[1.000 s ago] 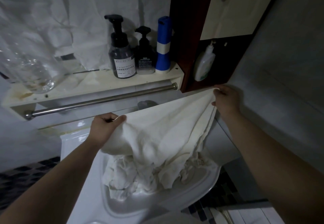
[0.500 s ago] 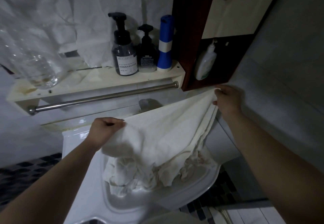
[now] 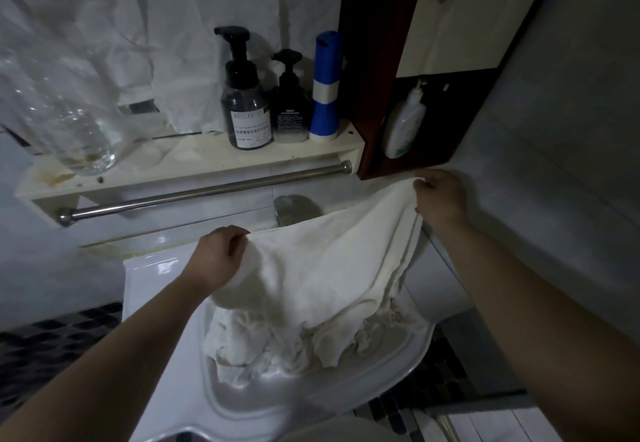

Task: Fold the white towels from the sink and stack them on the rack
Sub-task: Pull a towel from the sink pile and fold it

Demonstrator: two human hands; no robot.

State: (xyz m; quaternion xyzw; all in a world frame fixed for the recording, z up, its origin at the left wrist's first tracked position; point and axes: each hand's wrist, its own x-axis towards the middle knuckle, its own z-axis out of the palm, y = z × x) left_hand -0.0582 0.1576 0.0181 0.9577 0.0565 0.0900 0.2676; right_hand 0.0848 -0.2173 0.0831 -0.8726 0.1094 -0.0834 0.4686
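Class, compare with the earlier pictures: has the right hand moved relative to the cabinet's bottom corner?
No. The right hand stays just below the dark cabinet corner, gripping the towel.

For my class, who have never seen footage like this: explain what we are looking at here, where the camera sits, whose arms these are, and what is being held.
The camera is worn on a person's head and looks forward and down, so the two bare arms reaching in from the bottom are the wearer's own. No machine is involved. The left hand and the right hand each have a closed grip on the top edge of a white towel, stretching it above a white sink. The towel's lower part hangs onto more crumpled towels lying in the basin. Behind is a cream shelf with a metal rail beneath; on the shelf stand two dark pump bottles and a blue and white container.
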